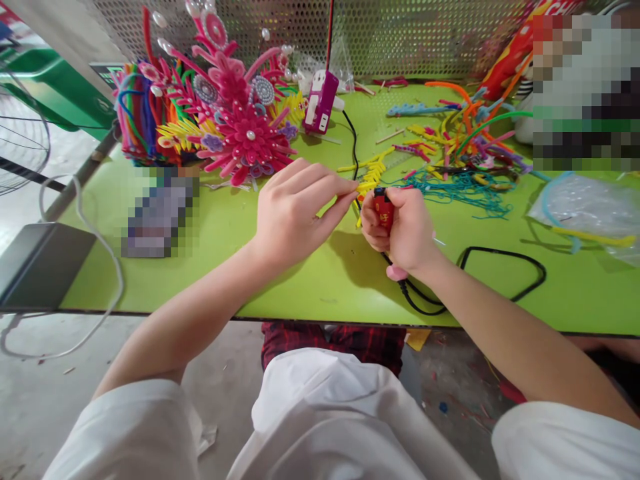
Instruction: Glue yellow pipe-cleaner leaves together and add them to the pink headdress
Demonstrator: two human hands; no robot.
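Note:
My right hand (400, 223) is wrapped round a red lighter (384, 212) with a dark top, held upright above the green table (320, 293). Just left of it, my left hand (305, 213) is pinched at thumb and fingertips; whatever lies between them is too small to make out. The fingertips are close to the lighter's top, a small gap apart. Behind both hands lies a yellow fuzzy leaf-like piece (373, 173). A pink round thing (397, 272) shows below my right hand beside a black cable (425, 308).
A pink flower ornament (250, 137) stands at the back left, near a purple power socket (321, 101). Coloured stems and teal threads (463, 190) lie at the back right. A plastic bag (590, 213) is at right, a grey box (45, 263) at far left.

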